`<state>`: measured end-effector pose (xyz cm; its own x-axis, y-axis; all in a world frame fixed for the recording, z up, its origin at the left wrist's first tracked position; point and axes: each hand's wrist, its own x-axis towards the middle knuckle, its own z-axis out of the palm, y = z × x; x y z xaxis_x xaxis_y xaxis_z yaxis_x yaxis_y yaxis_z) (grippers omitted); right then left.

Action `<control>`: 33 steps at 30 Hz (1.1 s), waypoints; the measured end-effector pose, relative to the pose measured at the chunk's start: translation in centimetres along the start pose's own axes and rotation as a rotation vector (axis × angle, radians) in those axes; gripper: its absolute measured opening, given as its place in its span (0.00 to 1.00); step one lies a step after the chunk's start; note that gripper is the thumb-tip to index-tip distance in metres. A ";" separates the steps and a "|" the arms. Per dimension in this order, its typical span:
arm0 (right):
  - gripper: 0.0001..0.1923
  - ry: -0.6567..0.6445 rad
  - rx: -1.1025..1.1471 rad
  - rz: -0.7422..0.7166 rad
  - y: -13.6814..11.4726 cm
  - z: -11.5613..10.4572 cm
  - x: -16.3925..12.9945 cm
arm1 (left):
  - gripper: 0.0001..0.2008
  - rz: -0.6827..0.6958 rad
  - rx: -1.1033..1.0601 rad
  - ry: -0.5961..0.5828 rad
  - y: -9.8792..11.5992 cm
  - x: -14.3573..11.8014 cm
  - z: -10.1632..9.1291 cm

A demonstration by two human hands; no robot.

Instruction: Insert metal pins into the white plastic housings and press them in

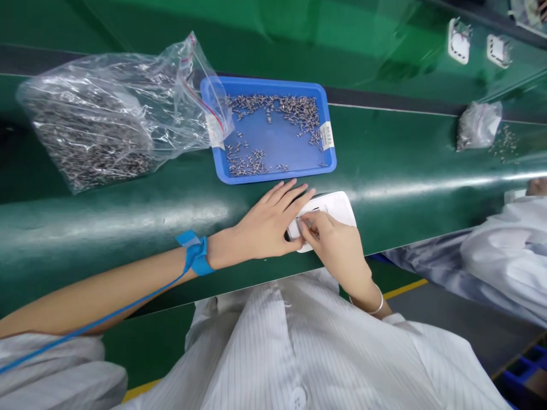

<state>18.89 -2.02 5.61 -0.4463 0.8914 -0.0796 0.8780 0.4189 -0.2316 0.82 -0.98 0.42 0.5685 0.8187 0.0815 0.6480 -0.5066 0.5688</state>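
A: Item 1, far left?
B: Clear zip bag [102, 122] of small metal pins, lying on the green conveyor belt [405, 154], its mouth overlapping the blue tray [268, 128].
A: Item 2?
B: That tray, with loose metal pins [277, 108] strewn along its far edge and near-left corner.
A: The hands?
B: Left hand [267, 225], blue grounding strap [195, 254] on the wrist, lies flat with fingers spread, pressing the white plastic housing [335, 206] at the belt's near edge, just below the tray. Right hand [335, 247] has fingertips pinched at the housing's left end; whether they pinch a pin I cannot tell.
A: Further right?
B: A smaller bag of pins [478, 125], 2 white parts [478, 45] beyond, a co-worker's sleeve [504, 256].
A: Risk?
B: Likely a pin slipping from the pinch and rolling off the belt edge, or the housing skidding if the left hand eases.
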 end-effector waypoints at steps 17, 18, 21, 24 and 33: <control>0.10 0.205 -0.104 0.043 -1.3 1.2 -0.3 | 0.38 0.028 -0.029 0.009 -0.4 0.0 0.1; 0.10 0.202 -0.097 0.035 -1.3 1.2 -0.3 | 0.38 0.032 -0.028 0.009 -0.4 0.0 0.1; 0.13 0.154 -0.084 0.031 -1.4 1.2 -0.2 | 0.38 0.039 -0.034 0.009 -0.4 0.0 0.0; 0.15 0.114 -0.077 0.073 -1.4 1.1 -0.2 | 0.36 0.030 -0.039 0.022 -0.4 0.0 0.0; 0.18 -0.010 -0.147 0.053 -1.8 0.9 0.6 | 0.35 0.050 -0.030 0.028 -0.6 -0.1 0.1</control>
<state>16.91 -2.41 5.06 -0.3999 0.9113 -0.0980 0.9158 0.3931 -0.0822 0.42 -0.76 0.02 0.5848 0.8002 0.1333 0.6037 -0.5391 0.5873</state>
